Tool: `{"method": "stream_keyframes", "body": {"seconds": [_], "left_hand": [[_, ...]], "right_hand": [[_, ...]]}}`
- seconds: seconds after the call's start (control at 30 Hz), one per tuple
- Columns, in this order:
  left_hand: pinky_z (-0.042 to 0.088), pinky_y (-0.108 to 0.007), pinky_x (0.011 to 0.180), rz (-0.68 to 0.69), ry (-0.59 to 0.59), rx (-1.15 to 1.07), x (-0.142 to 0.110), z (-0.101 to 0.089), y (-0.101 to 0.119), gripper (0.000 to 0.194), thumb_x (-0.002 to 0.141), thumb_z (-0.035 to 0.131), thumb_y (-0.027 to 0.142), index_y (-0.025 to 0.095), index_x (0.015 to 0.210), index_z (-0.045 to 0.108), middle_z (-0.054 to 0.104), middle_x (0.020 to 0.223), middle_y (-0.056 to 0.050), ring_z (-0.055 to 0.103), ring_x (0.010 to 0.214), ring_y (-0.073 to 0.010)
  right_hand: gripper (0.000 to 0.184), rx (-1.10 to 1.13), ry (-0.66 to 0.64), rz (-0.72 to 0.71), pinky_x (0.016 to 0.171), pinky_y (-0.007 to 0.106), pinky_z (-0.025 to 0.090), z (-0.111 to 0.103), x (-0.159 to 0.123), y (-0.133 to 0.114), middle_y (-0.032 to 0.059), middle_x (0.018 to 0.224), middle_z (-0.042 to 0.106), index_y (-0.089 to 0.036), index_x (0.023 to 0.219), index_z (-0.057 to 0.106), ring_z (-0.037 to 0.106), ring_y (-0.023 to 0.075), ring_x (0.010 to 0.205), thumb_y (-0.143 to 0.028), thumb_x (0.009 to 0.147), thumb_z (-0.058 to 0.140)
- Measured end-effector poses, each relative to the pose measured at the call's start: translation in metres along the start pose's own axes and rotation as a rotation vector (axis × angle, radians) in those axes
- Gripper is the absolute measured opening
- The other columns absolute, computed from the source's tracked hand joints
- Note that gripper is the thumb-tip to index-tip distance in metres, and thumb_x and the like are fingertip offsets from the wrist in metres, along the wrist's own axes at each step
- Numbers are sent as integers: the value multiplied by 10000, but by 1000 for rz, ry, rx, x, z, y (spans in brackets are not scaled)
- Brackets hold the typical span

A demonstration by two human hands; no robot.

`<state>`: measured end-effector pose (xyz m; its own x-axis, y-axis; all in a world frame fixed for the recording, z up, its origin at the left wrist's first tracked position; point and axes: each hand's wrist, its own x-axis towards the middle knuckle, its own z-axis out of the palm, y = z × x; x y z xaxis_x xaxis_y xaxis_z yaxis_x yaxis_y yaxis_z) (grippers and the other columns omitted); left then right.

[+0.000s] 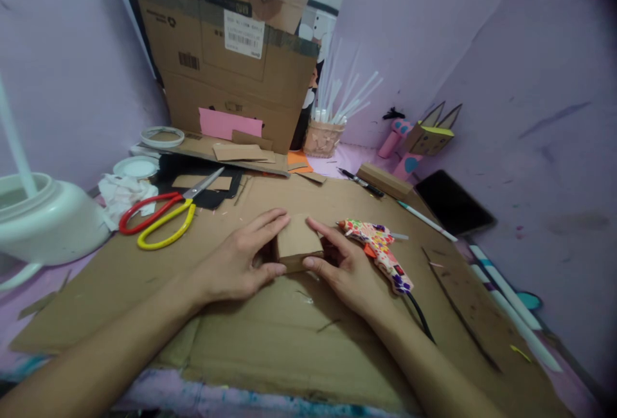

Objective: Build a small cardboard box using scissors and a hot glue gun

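A small cardboard box (299, 239) rests on the large cardboard sheet (250, 347), held from both sides. My left hand (245, 254) closes on its left side, thumb near the lower front corner and fingers toward the back. On the opposite side, my right hand (344, 263) grips it with the thumb at the front edge and the index finger at the far right corner. Just right of that hand lies a flower-patterned hot glue gun (378, 247), its cord running toward me. Scissors (186, 202) with one red and one yellow handle lie open to the left.
Behind stand a big cardboard box (231, 71) and a basket (324, 138) of glue sticks. A white pot (53, 218) is at left. On the right are a phone (453, 202), a black pen (361, 183), white markers (511, 289) and a cardboard figure (429, 138).
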<state>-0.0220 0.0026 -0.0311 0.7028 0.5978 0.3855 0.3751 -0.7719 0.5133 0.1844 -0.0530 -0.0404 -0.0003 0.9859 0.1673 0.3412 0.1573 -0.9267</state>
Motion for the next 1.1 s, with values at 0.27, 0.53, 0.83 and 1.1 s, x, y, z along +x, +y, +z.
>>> {"method": "stream_keyframes", "body": {"seconds": [0.27,0.53,0.83,1.1], "left_hand": [[349,-468,1054,1,34,5,2,1,-2,663,744,642,242,166,1351,387,434,1385,-162,380,1298,-270],[385,-457,1021,5,4,-32,1,-1,2,577,762,614,210,214,1315,449,390,1414,-149,380,1297,-280],[414,-443,990,-21,1,-84,1,-1,3,533,762,614,185,250,1279,505,372,1431,-147,396,1287,-296],[412,-455,992,-20,-1,-96,2,-1,2,524,758,618,184,241,1270,517,374,1430,-153,384,1293,-304]], "right_hand": [[549,-14,-117,-97,888,353,449,-11,-3,4,41,1267,558,-300,1323,457,546,213,1055,-197,799,586],[374,32,-119,-87,972,404,415,-20,-2,3,34,1375,487,-326,1150,621,466,235,1231,-190,803,595],[358,34,-76,-128,1011,426,385,-18,-2,5,52,1336,530,-330,1109,648,457,230,1256,-160,797,603],[352,13,-71,-125,1031,440,359,-17,-2,6,53,1344,524,-328,1122,639,442,225,1269,-173,809,598]]}}
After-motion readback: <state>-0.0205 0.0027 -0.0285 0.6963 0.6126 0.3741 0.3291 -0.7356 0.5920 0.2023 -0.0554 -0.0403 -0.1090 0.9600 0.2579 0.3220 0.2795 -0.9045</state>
